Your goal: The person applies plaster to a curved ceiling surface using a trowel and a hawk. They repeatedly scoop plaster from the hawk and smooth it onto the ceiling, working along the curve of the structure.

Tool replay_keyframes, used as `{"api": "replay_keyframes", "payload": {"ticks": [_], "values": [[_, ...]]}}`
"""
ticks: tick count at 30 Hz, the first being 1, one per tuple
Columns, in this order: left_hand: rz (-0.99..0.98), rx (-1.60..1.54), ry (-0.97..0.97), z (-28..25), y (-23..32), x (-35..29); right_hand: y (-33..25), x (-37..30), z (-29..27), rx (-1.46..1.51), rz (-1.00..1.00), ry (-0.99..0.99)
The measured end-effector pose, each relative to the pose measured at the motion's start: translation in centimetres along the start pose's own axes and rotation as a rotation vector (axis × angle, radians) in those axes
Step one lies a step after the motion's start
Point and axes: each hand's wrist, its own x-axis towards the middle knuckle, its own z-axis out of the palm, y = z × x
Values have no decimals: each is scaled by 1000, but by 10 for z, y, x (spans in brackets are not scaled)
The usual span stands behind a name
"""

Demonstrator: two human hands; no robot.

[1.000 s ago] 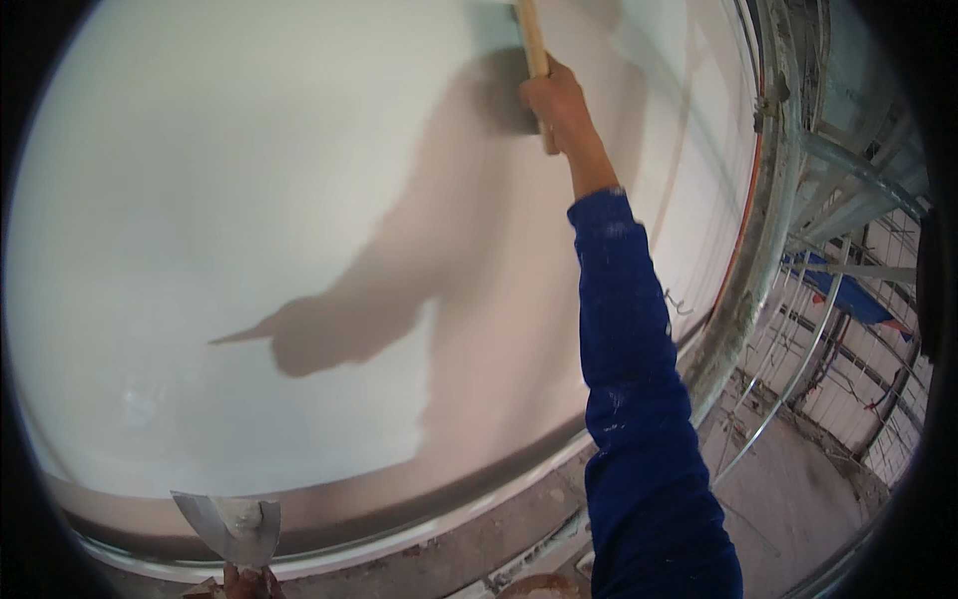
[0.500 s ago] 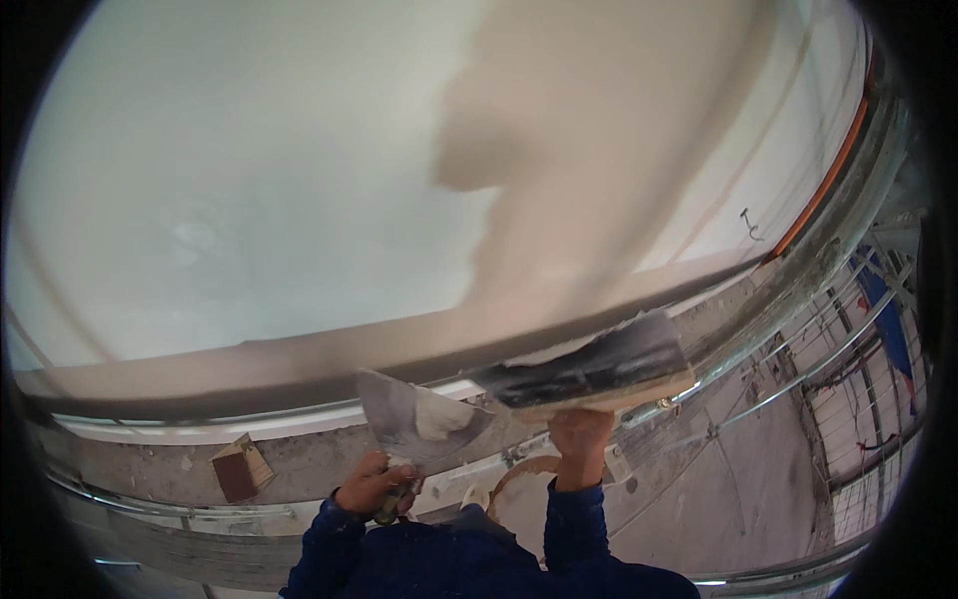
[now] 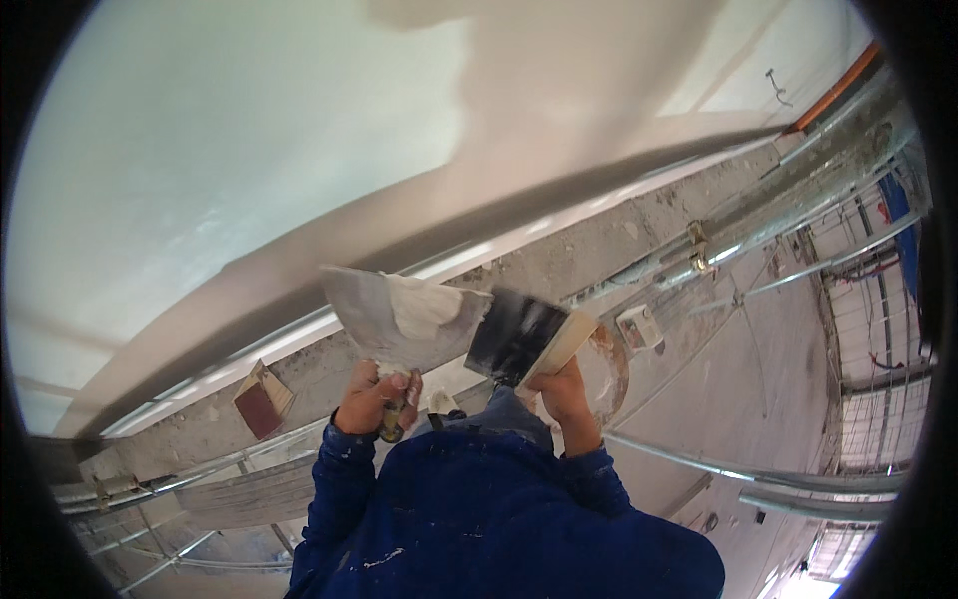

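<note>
My left hand [image 3: 367, 399] is closed round the handle of a wide putty knife [image 3: 361, 307]. A lump of white putty [image 3: 423, 303] lies on its broad, pale blade. In my right hand [image 3: 563, 399] is a broad scraper [image 3: 515, 333] with a dark, smeared blade and a light wood-coloured back edge, which my fingers grip. The two blades come together in front of my chest; the scraper's edge meets or overlaps the putty knife's right corner, and I cannot tell which. Ahead rises a smooth white wall [image 3: 259, 130], with both tools off its surface.
A metal scaffold tube [image 3: 699, 258] with a clamp runs along the right. A concrete ledge [image 3: 639, 225] follows the wall's foot. A brown-and-cream folded piece [image 3: 263, 401] lies at left. Beyond my right arm are a white box-like object [image 3: 640, 327] and a round rim [image 3: 607, 374].
The scraper has swung back from near the wall's foot towards my body and turned, its blade now at the putty knife. My view has tilted down and turned.
</note>
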Motion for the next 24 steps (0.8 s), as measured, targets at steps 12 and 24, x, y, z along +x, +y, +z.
{"api": "replay_keyframes", "payload": {"ticks": [12, 24], "values": [[84, 246, 29, 6, -18, 11, -35, 25, -41, 792, 39, 211], [163, 492, 11, 23, -11, 49, -19, 5, -30, 728, 160, 283]]}}
